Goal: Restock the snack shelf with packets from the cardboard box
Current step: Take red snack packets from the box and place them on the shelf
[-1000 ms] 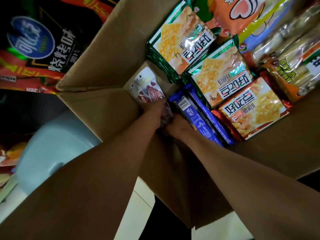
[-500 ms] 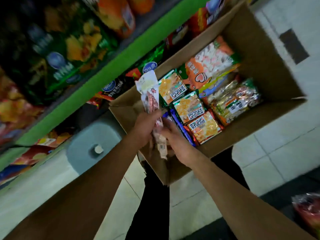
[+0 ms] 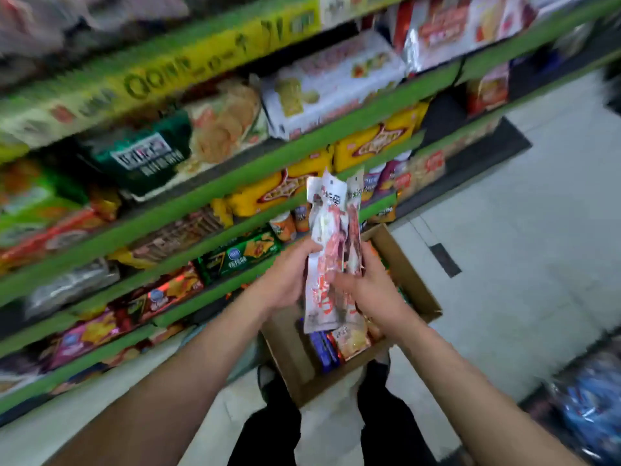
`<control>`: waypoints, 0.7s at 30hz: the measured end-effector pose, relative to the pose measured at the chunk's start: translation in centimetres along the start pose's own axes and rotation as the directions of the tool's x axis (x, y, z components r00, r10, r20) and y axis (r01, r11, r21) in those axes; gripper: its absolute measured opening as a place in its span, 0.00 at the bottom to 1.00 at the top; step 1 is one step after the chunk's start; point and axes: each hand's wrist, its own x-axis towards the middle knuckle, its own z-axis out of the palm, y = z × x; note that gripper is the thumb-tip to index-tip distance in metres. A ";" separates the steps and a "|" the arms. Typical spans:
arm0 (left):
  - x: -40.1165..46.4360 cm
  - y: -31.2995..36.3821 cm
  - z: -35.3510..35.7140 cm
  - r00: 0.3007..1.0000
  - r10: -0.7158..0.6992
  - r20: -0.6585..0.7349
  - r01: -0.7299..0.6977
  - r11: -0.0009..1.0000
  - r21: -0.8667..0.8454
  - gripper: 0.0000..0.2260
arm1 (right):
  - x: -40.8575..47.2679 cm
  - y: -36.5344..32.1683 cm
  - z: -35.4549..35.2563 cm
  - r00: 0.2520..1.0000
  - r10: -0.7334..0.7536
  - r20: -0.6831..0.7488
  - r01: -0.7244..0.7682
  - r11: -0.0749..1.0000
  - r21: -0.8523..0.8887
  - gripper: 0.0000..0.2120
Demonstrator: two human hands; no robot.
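Both hands hold the packets (image 3: 331,250) upright: your left hand (image 3: 289,280) grips the left edge, your right hand (image 3: 373,290) the right. They hang above the cardboard box (image 3: 416,290), near the green snack shelf (image 3: 215,183).

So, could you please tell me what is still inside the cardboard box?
The box still holds blue packets and an orange-red one at its near end. The rest is hidden behind both hands and the packets they hold.
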 end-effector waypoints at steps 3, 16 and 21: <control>-4.1 3.3 1.4 0.990 0.132 0.059 -0.133 0.991 0.009 0.11 | -3.1 -4.8 -0.2 0.998 -0.057 0.014 0.057 0.998 -0.009 0.24; -16.1 14.1 2.8 0.867 0.495 0.060 -0.498 0.866 0.039 0.17 | -8.4 -18.4 -0.1 0.982 -0.050 0.181 -0.008 0.953 0.303 0.24; -18.5 16.3 2.3 0.831 0.556 0.030 -0.556 0.831 -0.015 0.22 | -8.4 -21.1 1.2 0.962 -0.092 0.258 0.005 0.948 0.317 0.25</control>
